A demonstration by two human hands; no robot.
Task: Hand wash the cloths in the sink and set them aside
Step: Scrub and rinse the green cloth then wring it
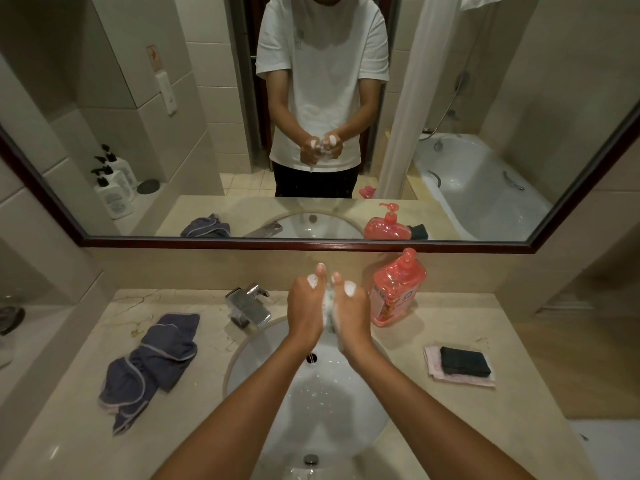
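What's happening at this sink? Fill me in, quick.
A person stands at the basin, with the left hand and right hand gripping a small sudsy cloth between them above the bowl. Foam covers the thumbs. A crumpled purple cloth lies on the counter to the left of the sink; a folded dark cloth sits on a pink cloth to the right. The red soap bottle stands behind the hands, and no water is seen running from the tap.
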